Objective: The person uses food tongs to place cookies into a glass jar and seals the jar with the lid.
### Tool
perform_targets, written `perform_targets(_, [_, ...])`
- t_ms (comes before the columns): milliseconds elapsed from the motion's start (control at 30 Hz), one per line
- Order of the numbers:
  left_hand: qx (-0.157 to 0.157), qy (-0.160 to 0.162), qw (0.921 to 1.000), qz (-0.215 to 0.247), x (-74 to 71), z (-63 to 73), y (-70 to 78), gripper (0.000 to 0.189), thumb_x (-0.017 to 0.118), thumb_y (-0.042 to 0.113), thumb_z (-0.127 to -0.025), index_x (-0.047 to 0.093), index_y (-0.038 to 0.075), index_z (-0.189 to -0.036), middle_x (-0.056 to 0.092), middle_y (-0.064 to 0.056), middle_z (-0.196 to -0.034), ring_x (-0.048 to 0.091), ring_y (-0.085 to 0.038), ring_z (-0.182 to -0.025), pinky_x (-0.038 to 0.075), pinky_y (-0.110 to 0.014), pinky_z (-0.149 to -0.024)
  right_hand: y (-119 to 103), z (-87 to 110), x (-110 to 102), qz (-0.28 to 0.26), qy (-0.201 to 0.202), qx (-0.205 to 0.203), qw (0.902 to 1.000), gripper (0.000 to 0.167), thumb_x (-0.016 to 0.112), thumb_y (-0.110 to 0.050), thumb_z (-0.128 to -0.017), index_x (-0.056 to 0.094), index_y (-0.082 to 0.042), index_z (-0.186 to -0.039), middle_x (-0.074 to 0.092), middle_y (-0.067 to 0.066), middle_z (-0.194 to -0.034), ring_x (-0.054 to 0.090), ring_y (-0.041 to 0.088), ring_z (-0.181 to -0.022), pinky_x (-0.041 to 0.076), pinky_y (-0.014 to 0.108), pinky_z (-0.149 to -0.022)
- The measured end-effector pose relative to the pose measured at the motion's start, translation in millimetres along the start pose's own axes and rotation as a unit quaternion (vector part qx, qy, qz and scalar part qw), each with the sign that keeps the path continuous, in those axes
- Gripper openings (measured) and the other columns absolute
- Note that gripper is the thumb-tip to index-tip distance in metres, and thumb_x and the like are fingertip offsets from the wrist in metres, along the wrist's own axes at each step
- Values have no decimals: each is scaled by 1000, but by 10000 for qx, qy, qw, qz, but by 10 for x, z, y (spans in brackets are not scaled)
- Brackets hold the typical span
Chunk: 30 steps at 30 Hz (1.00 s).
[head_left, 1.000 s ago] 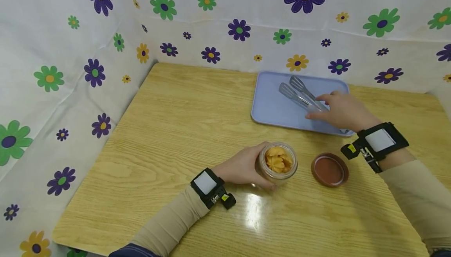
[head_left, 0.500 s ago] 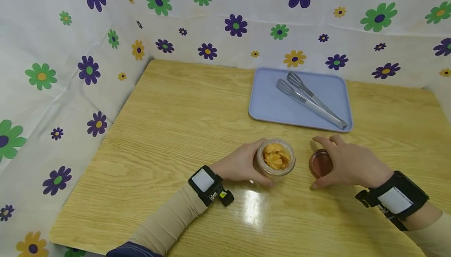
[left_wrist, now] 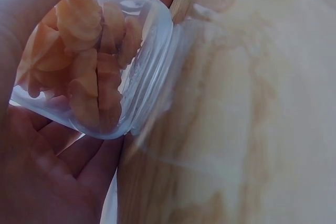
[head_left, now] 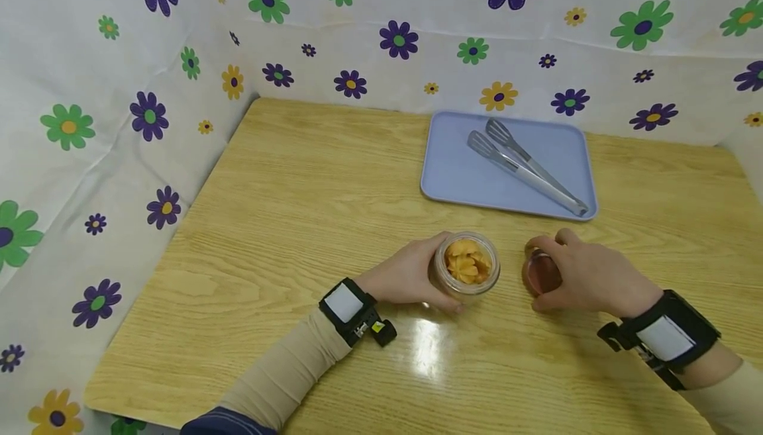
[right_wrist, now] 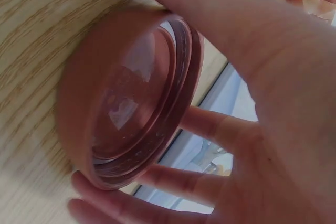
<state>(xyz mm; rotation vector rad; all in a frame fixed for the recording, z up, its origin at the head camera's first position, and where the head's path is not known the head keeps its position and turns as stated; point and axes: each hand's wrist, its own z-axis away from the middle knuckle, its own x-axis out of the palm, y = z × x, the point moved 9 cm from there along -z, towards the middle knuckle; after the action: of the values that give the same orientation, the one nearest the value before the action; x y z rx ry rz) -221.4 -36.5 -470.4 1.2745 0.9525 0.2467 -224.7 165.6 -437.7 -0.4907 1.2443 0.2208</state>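
My left hand point(head_left: 402, 277) grips a clear glass jar point(head_left: 477, 287) from its left side, the thumb along the near side. Ridged orange-yellow cookies point(head_left: 468, 261) fill the jar, which has no lid on its mouth; the left wrist view shows them stacked behind the clear wall point(left_wrist: 149, 72). To the right, my right hand point(head_left: 596, 273) holds a reddish-brown round lid point(head_left: 544, 272) between thumb and fingers. In the right wrist view the lid point(right_wrist: 134, 95) lies close over the wood with its hollow, ringed inside facing up. The hand covers its right part in the head view.
A pale blue tray point(head_left: 453, 180) lies at the back right of the wooden table point(head_left: 286, 210). Metal tongs point(head_left: 539, 182) rest on it, slotted ends toward the back. Behind the table hangs a white flowered cloth point(head_left: 369, 44), which also runs along the left side.
My right hand has left the tongs, which now lie on the tray, and come down toward me to the lid, its fingers closing round the edge. My left hand keeps hold of the jar.
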Motion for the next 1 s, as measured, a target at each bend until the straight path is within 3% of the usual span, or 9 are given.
perform_targets(233, [-28, 8, 10000, -3, -5, 1, -2, 91, 97, 37, -68, 46, 20, -142, 59, 9, -126, 55, -7, -119, 43, -29, -105, -58, -56, -86, -211, 55, -244, 9995, 72, 92, -42, -68, 57, -12, -124, 57, 8, -97, 59, 21, -75, 55, 37, -60])
perform_targets(467, [-11, 2, 10000, -17, 2, 3, -5, 90, 96, 38, -69, 46, 19, -141, 59, 9, -125, 55, -7, -118, 43, -28, -105, -229, -24, -533, -1165, 491, -432, 9910, 63, 91, -28, -70, 49, -10, -113, 59, 0, -86, 55, 16, -70, 48, 30, -59])
perform_targets(600, [31, 8, 10000, 24, 2, 2, 2, 88, 96, 37, -69, 47, 19, -140, 59, 9, -124, 56, -7, -118, 44, -28, -104, -375, 18, -784, -1481, 960, -772, 9813, 55, 94, -28, -70, 47, -14, -96, 65, 4, -99, 61, 17, -75, 52, 29, -58])
perform_targets(700, [78, 19, 10000, 27, -4, 0, 11, 87, 96, 37, -69, 47, 19, -140, 60, 9, -124, 56, -7, -117, 44, -28, -104, -485, 57, -930, -1799, 1421, -1159, 9664, 58, 95, -18, -70, 40, -15, -87, 65, 3, -113, 63, 20, -86, 54, 30, -60])
perform_targets(800, [124, 35, 9999, 4, -9, -6, 14, 86, 96, 37, -70, 48, 20, -139, 60, 9, -123, 57, -7, -116, 45, -28, -103, -574, 87, -1034, -2163, 1920, -1514, 9452, 56, 95, -7, -68, 44, -13, -90, 64, 0, -118, 61, 21, -96, 54, 26, -67])
perform_targets(900, [164, 39, 9999, -6, -10, -11, 15, 87, 96, 37, -69, 48, 20, -139, 60, 9, -123, 57, -7, -116, 45, -27, -103, -691, 110, -1090, -2357, 2413, -1972, 9205, 55, 95, -5, -66, 59, -9, -108, 63, 0, -124, 59, 20, -107, 53, 23, -79])
perform_targets(1000, [182, 26, 9998, 59, -4, -13, 9, 87, 96, 37, -70, 48, 20, -140, 60, 9, -124, 57, -7, -115, 46, -27, -102, -848, 105, -1046, -2277, 2687, -2393, 9048, 69, 92, -10, -68, 64, -13, -130, 62, -2, -127, 57, 18, -112, 53, 29, -84])
